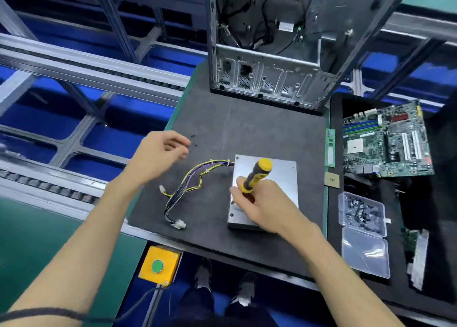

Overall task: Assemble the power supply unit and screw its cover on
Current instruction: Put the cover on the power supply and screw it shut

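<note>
Yellow-handled, the screwdriver (256,176) is gripped in the right hand (259,205), tip down at the left edge of the power supply unit (277,178), which lies flat on the black mat (222,129) with its grey cover uppermost. Cover screws are being driven, by the look of it: small dark heads show at the near-left and far-left corners. The left hand (158,153) is held loosely curled over the mat, apparently empty, just short of the loose screws (194,140); one must be pinched up next and carried to an unfilled hole. The wire harness (188,185) trails left from the unit, between hand and cover, where it could be snagged. An open computer case (267,55) stands behind; a motherboard (385,143) and a clear screw box (362,213) lie well to the right.
</note>
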